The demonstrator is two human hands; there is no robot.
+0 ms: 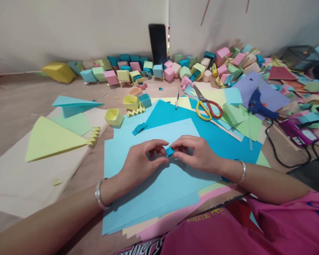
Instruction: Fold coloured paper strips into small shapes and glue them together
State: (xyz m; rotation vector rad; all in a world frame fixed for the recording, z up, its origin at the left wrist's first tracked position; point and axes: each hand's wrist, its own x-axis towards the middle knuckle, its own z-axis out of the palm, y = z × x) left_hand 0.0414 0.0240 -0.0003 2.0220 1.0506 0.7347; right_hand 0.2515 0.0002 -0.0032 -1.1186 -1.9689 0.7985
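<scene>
Between my two hands is a small folded piece of blue paper point(169, 152), held just above a light blue sheet point(149, 184). My left hand point(146, 156) has thumb and fingers curved around its left side, with the fingertips close to or touching it. The thumb and fingers of my right hand point(195, 150) pinch its right edge. A creased strip of the same blue paper point(139, 129) lies on the sheet beyond my left hand. Small yellow paper boxes point(114, 117) and a zigzag-cut yellow strip point(135, 110) sit farther back.
Scissors point(207, 108) and a pen point(177, 98) lie beyond my hands. A blue glue gun point(260, 104) rests at right, its cord trailing near a purple device point(299, 131). Many paper boxes point(123, 75) line the wall beside a phone point(158, 44). Folded yellow paper point(53, 140) lies left.
</scene>
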